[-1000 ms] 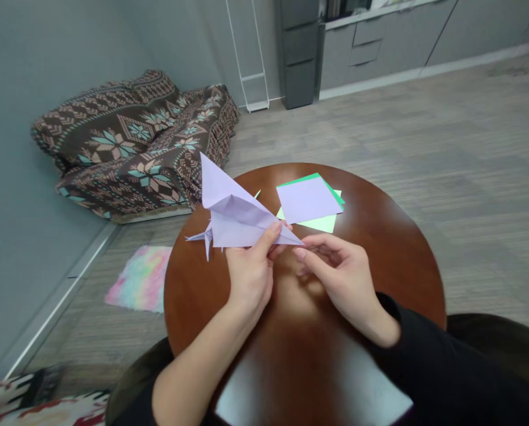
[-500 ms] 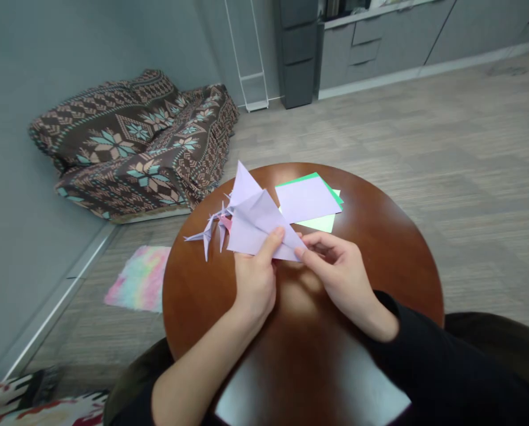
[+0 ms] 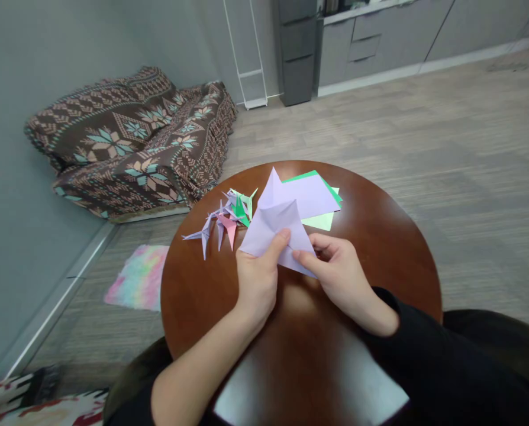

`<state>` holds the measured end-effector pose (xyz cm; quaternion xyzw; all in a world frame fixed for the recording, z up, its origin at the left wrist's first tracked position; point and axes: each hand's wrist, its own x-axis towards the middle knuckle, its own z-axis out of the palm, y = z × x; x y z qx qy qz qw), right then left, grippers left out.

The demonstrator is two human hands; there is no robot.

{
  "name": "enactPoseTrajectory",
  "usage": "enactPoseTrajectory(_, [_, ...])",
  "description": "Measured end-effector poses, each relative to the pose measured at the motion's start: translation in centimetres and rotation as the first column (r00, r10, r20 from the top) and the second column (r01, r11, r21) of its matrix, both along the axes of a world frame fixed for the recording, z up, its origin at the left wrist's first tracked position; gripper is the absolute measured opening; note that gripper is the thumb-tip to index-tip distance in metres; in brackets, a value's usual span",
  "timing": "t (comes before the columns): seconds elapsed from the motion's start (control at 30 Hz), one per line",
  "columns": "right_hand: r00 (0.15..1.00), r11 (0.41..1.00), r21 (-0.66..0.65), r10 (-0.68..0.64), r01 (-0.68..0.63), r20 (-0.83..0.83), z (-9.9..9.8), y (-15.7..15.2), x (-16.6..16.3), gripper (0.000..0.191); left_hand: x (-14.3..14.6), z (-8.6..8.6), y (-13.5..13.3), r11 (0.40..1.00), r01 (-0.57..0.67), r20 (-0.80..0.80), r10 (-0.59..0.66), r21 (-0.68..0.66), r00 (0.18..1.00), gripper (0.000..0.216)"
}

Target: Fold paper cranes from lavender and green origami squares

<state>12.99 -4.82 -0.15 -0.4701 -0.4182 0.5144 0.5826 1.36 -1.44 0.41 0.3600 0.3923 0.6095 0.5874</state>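
I hold a partly folded lilac paper (image 3: 277, 228) just above a round brown wooden table (image 3: 380, 248). My left hand (image 3: 258, 281) pinches its lower left part, thumb on top. My right hand (image 3: 338, 275) pinches its lower right edge, fingers curled under. Several finished paper cranes (image 3: 222, 222), lilac, pink and green, lie on the table to the left of the paper. A small stack of flat square sheets (image 3: 313, 198), lilac on top of green ones, lies just behind it.
A patterned brown blanket covers a low couch (image 3: 131, 139) at the left wall. A pastel rug (image 3: 138, 278) lies on the floor beside the table. Grey cabinets (image 3: 380, 35) and a white rack (image 3: 247, 59) stand at the far wall.
The lilac paper has swung down and to the right, from a tall raised shape to a flatter one over the table. The cranes behind it have come into view. My right hand now grips the paper.
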Motion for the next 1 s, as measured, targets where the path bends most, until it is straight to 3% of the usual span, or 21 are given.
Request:
enactPoseTrajectory(0.37, [0.993,0.998,-0.056,-0.046,0.04,-0.109,0.0,0.1,0.0,0.012,0.0,-0.6,-0.2,0.997,0.076,-0.034,-0.076,-0.001,0.997,0.021])
enactPoseTrajectory(0.6, [0.995,0.996,-0.062,-0.066,0.061,-0.076,-0.1,0.2,0.0,0.011,0.0,-0.8,-0.6,0.991,0.137,-0.072,-0.136,0.005,0.988,0.023])
enactPoseTrajectory(0.73, [0.994,0.994,-0.087,-0.068,0.06,-0.089,0.0,0.2,-0.1,0.011,-0.5,-0.6,-0.1,0.995,0.1,-0.105,-0.097,0.022,0.99,0.024])
enactPoseTrajectory(1.0, [0.995,0.989,-0.106,-0.099,0.099,0.006,0.2,0.1,-0.1,0.012,-1.2,1.5,1.8,0.993,-0.088,0.047,0.084,0.08,0.995,0.039])
